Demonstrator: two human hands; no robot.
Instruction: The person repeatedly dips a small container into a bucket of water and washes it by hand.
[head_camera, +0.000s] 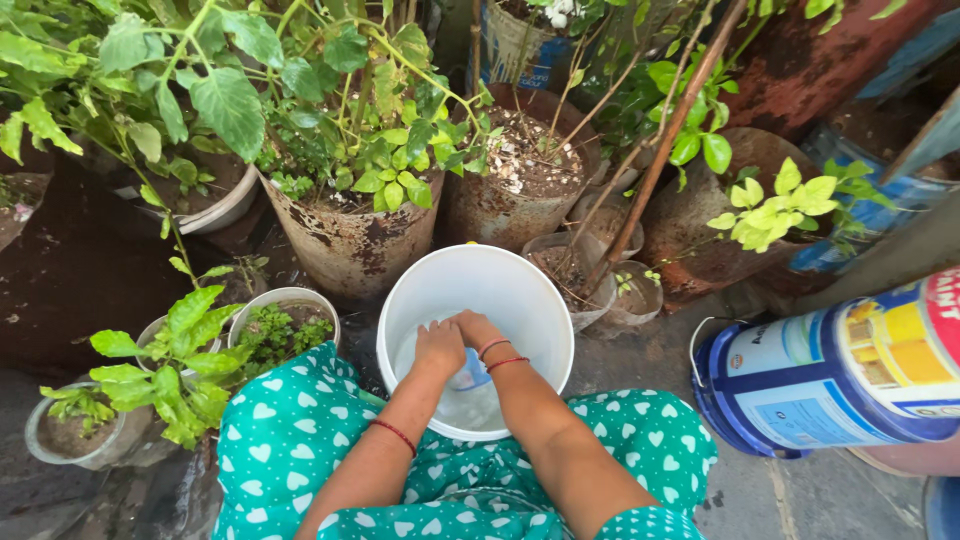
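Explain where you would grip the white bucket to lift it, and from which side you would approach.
Grip the white bucket by its round rim at two opposite points, coming from above with one hand on each side. It stands upright with its mouth open and shows no handle. The near edge is the likely approach, since potted plants crowd the far side.
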